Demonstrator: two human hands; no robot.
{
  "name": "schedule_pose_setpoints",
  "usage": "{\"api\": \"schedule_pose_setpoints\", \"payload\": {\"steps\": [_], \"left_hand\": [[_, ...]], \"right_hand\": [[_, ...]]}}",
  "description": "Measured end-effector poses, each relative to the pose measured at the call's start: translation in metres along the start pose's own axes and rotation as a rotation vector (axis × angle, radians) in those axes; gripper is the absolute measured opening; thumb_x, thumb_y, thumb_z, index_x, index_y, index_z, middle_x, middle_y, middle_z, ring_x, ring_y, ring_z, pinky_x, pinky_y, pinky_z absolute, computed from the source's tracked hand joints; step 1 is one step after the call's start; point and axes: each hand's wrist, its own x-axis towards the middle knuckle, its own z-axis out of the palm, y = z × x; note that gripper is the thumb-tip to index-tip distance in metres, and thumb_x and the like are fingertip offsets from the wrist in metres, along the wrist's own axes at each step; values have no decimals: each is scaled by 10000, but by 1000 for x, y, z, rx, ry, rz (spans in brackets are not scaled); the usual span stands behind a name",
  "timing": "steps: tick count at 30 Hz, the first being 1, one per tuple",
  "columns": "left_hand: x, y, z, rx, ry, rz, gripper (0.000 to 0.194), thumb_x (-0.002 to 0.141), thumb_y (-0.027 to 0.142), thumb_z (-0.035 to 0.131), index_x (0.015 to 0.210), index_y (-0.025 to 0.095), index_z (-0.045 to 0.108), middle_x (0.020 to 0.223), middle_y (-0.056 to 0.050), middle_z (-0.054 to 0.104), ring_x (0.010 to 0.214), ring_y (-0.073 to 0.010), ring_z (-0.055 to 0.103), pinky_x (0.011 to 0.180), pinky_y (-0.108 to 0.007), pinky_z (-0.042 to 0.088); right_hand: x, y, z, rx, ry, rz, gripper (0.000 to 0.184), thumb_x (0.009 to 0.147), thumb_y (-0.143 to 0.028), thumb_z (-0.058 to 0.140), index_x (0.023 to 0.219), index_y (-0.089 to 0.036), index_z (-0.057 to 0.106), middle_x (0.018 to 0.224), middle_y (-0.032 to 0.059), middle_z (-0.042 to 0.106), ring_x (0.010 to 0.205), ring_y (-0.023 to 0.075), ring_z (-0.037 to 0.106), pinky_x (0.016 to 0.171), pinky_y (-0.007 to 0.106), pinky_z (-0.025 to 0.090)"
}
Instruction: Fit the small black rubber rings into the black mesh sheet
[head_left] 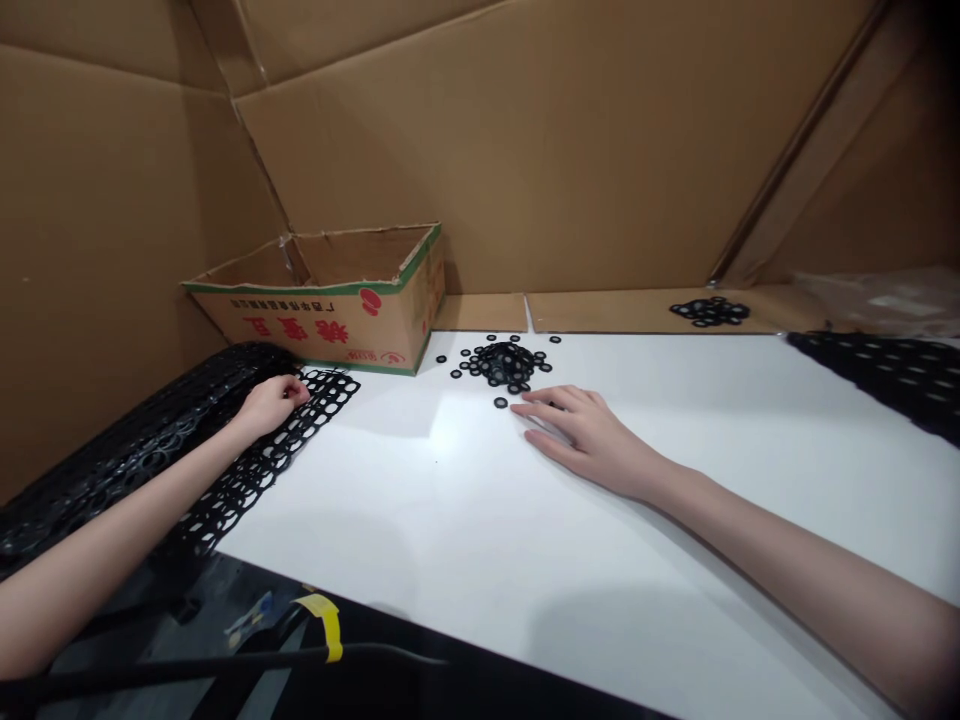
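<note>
Fingers of the right hand [581, 435] are spread and slightly bent, held low at the near right side of a pile of black rings [504, 362]. One loose ring [501, 403] lies just beyond their tips, apart from the pile; a dark bit showing between them is too covered to identify. Fingers of the left hand [274, 404] are curled in, at the black perforated sheet [259, 462]; some are hidden, and I cannot tell whether they pinch anything.

The rings overlap too closely to count, though several lie singly around the pile. There are two groups of rings: this one on the white surface [465, 540], and a smaller heap [709, 311] on the cardboard strip behind, well away from both hands. Two perforated black pieces show, the second sheet [892, 380] cut off at the right edge. One cardboard box [322, 325] stands beyond the left hand, its bottom hidden. Both forearms run out of view.
</note>
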Motion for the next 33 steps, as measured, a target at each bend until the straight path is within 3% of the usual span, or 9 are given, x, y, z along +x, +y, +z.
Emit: {"api": "schedule_pose_setpoints", "payload": {"steps": [3, 5, 12, 16, 22, 27, 33], "left_hand": [[5, 6, -1, -23, 33, 32, 481, 775, 488, 433, 1063, 172, 653, 1029, -88, 692, 929, -256, 635, 815, -315, 481], [9, 11, 0, -31, 27, 60, 517, 770, 509, 457, 1101, 168, 660, 993, -90, 684, 923, -264, 629, 838, -329, 472], [12, 23, 12, -92, 81, 73, 314, 719, 371, 549, 894, 163, 706, 972, -89, 665, 870, -234, 612, 832, -316, 463], [11, 23, 13, -138, 100, 41, 212, 697, 344, 578, 778, 169, 665, 849, -60, 688, 779, -208, 606, 759, -292, 473], [12, 21, 15, -175, 103, 30, 301, 705, 360, 590, 931, 169, 646, 793, -37, 679, 745, -185, 611, 707, -268, 462], [8, 23, 15, -153, 110, 18, 283, 729, 362, 552, 919, 181, 658, 776, -39, 671, 740, -201, 609, 691, -286, 428], [-11, 25, 12, -174, 170, 121, 376, 690, 488, 626, 914, 190, 667, 774, -24, 675, 763, -199, 615, 709, -271, 432]], "right_hand": [[0, 0, 0, -1, 3, 2, 406, 941, -422, 398, 1246, -243, 598, 1287, 128, 576, 1208, 288, 499, 995, 508, 368], [0, -1, 0, -2, 6, 2, 404, 940, -420, 400, 1245, -244, 597, 1286, 126, 578, 1205, 286, 502, 996, 509, 368], [0, -1, -1, 3, -12, 5, 409, 947, -414, 391, 1247, -220, 592, 1291, 127, 567, 1208, 275, 488, 999, 498, 350], [0, -1, -1, 3, -14, 6, 413, 947, -415, 390, 1253, -219, 587, 1294, 130, 563, 1208, 278, 483, 999, 497, 343], [0, 0, -1, 9, -17, 7, 413, 949, -415, 385, 1258, -225, 583, 1295, 126, 560, 1211, 275, 478, 1005, 500, 334], [0, 0, 0, 6, -14, 8, 414, 948, -417, 391, 1258, -224, 585, 1295, 119, 560, 1209, 269, 477, 1005, 492, 334], [0, 0, 0, 2, -13, 2, 412, 949, -411, 390, 1258, -221, 586, 1286, 117, 564, 1202, 264, 478, 1004, 488, 335]]}}
